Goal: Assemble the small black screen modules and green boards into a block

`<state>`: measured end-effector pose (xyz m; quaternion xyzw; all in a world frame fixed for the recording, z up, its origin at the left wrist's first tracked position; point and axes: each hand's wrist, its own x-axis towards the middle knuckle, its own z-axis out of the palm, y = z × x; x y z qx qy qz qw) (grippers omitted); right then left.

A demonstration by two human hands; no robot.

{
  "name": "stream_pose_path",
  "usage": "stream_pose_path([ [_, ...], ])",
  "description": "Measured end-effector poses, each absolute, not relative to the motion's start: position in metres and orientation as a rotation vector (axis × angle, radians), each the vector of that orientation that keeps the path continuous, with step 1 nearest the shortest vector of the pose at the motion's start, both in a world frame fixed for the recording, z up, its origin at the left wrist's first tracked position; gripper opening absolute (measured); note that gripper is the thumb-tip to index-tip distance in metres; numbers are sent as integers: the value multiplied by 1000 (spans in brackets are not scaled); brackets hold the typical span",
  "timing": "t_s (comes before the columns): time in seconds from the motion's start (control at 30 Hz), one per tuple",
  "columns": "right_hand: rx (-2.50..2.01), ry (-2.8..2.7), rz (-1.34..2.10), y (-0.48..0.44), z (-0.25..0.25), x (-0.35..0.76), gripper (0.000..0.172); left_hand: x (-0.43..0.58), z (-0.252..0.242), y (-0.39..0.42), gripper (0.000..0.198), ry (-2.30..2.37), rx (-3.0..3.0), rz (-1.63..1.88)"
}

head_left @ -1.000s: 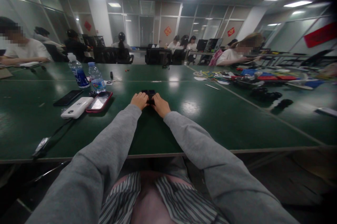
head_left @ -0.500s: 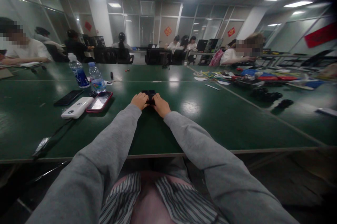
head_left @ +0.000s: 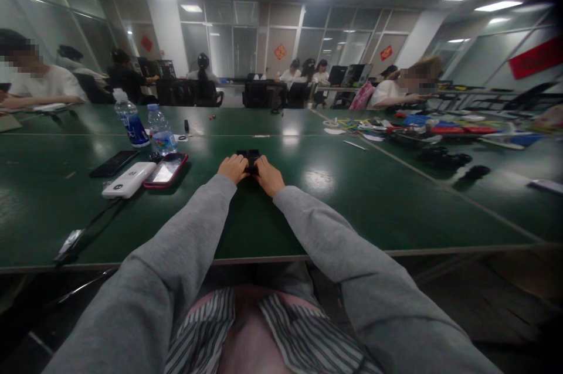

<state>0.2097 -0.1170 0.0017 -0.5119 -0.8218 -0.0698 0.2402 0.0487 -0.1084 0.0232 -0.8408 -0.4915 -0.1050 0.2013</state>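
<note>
Both arms reach forward over the green table [head_left: 272, 210]. A small dark boxy object [head_left: 250, 155] is between my hands, close to the tabletop; its kind I cannot make out. My left hand [head_left: 234, 168] is closed on its left side, fingers curled over it. From the other side my right hand [head_left: 269, 175] grips it the same way. The fingers cover most of the object, and only its dark top and a strip between the hands show.
Left of my hands lie a red-edged phone [head_left: 166, 171], a white power bank [head_left: 129, 180] with a cable, and a dark phone [head_left: 114, 163]. Two plastic bottles [head_left: 162, 131] stand behind them. Colourful cables and pouches [head_left: 457, 128] lie at right. Several people sit farther off.
</note>
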Motion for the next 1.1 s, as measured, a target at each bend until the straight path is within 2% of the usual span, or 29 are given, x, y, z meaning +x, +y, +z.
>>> stream_pose_path([
  [0.17, -1394, -2233, -181, -116, 0, 210, 26, 49, 24, -109, 25, -1385, -2362, -309],
  [0.3, -1369, -2216, -187, -116, -1, 211, 33, 49, 25, -110, 38, -1419, -2338, -372],
  [0.53, -1268, -2154, -307, -116, 0, 213, 64, 46, 18, -103, 65, -1356, -2364, -526],
  [0.63, -1227, -2173, -319, -111, -5, 214, 71, 43, 9, -94, 69, -1360, -2422, -469],
  [0.83, -1287, -2289, -237, -101, -18, 216, 62, 38, -5, -85, 70, -1391, -2479, -358],
  [1.1, -1387, -2257, -236, -105, -14, 213, 59, 40, -6, -81, 69, -1402, -2511, -348],
])
